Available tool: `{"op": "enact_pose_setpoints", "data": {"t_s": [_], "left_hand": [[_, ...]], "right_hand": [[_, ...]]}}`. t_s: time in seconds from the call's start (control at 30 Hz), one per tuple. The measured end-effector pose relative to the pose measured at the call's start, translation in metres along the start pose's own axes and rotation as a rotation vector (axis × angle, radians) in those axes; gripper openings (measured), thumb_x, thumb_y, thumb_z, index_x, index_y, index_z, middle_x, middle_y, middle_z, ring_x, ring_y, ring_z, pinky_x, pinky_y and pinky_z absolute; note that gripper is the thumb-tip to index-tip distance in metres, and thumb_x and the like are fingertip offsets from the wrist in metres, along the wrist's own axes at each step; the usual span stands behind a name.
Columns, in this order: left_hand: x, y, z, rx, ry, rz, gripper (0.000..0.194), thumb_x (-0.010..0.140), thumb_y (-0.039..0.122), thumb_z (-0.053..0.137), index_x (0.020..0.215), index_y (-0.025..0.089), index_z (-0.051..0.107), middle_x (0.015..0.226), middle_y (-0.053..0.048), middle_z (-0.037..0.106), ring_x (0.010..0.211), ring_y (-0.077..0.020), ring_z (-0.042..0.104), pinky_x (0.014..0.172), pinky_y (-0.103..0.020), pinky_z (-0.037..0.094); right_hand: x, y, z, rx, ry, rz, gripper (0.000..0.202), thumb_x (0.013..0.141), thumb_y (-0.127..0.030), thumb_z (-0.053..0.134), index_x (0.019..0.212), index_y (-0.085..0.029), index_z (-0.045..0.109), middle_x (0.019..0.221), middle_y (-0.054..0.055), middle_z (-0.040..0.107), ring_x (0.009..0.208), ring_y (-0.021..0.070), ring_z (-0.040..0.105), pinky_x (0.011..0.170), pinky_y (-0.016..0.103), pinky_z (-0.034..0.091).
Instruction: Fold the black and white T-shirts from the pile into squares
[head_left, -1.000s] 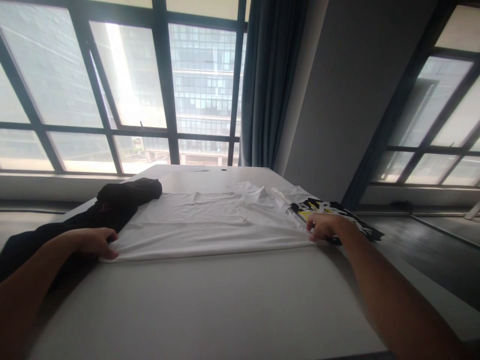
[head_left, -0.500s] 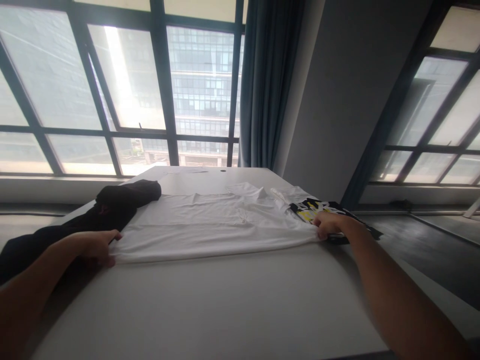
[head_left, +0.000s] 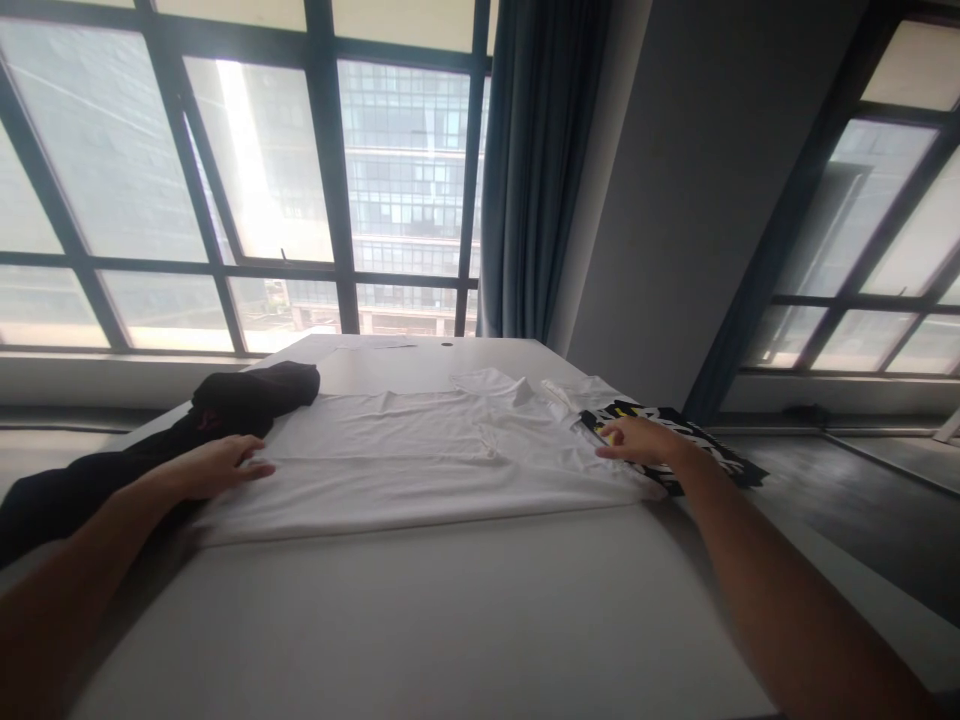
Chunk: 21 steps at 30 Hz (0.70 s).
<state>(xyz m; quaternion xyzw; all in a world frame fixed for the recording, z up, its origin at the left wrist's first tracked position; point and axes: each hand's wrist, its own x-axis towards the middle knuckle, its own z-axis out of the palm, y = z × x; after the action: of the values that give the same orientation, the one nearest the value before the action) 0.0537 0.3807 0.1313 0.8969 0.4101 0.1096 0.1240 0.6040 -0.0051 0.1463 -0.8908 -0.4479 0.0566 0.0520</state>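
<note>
Across the frame's middle I see the white shirt (head_left: pixel 390 440); below its near edge, the table (head_left: pixel 420 620) spreads widely. Left hand (head_left: pixel 214 465), middle left, and right hand (head_left: pixel 643 440), middle right, both have fingers parted.

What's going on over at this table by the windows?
A person has both bare hands at a white shirt spread out on a white table. The left hand is at the shirt's left end, thumb and fingers apart. The right hand is at the other end, beside a black cloth item with white and yellow print. Whether the fingertips touch the shirt is hard to tell. A bundled black garment lies along the left.
</note>
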Motion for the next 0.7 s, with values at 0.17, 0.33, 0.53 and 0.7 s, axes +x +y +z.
{"op": "enact_pose_setpoints", "data": {"t_s": [0.17, 0.33, 0.53, 0.7], "left_hand": [[0.016, 0.023, 0.052, 0.105, -0.098, 0.222, 0.083, 0.085, 0.069, 0.031, 0.145, 0.015, 0.053, 0.157, -0.015, 0.041, 0.146, -0.0309, 0.035, 0.119, -0.043, 0.025], [0.013, 0.019, 0.070, 0.240, -0.214, 0.086, 0.081, 0.092, 0.063, 0.026, 0.158, 0.015, 0.027, 0.165, -0.012, 0.014, 0.154, -0.0308, 0.009, 0.122, -0.053, 0.012], [0.011, 0.021, 0.062, 0.310, -0.304, 0.061, 0.083, 0.093, 0.065, 0.023, 0.160, 0.017, 0.018, 0.166, -0.011, 0.009, 0.154, -0.0300, 0.008, 0.121, -0.053, 0.011], [0.019, 0.013, 0.039, 0.262, -0.381, 0.105, 0.091, 0.081, 0.077, 0.039, 0.152, 0.020, 0.043, 0.158, -0.014, 0.038, 0.142, -0.0341, 0.042, 0.112, -0.043, 0.035]], "right_hand": [[0.023, -0.050, 0.051, 0.005, 0.192, -0.284, 0.058, 0.094, -0.045, 0.052, 0.144, -0.014, 0.052, 0.152, 0.014, 0.048, 0.141, 0.0255, 0.042, 0.119, 0.034, 0.028], [0.034, -0.053, 0.084, -0.035, -0.005, -0.210, 0.066, 0.099, -0.049, 0.034, 0.155, -0.014, 0.036, 0.164, 0.011, 0.026, 0.152, 0.0260, 0.021, 0.124, 0.043, 0.017], [0.031, -0.052, 0.074, -0.064, -0.078, -0.206, 0.075, 0.093, -0.058, 0.037, 0.158, -0.021, 0.033, 0.162, 0.005, 0.032, 0.152, 0.0282, 0.019, 0.125, 0.044, 0.017], [0.019, -0.057, 0.051, -0.128, -0.192, -0.209, 0.085, 0.081, -0.063, 0.059, 0.149, -0.014, 0.048, 0.155, 0.016, 0.043, 0.142, 0.0361, 0.040, 0.117, 0.044, 0.032]]}}
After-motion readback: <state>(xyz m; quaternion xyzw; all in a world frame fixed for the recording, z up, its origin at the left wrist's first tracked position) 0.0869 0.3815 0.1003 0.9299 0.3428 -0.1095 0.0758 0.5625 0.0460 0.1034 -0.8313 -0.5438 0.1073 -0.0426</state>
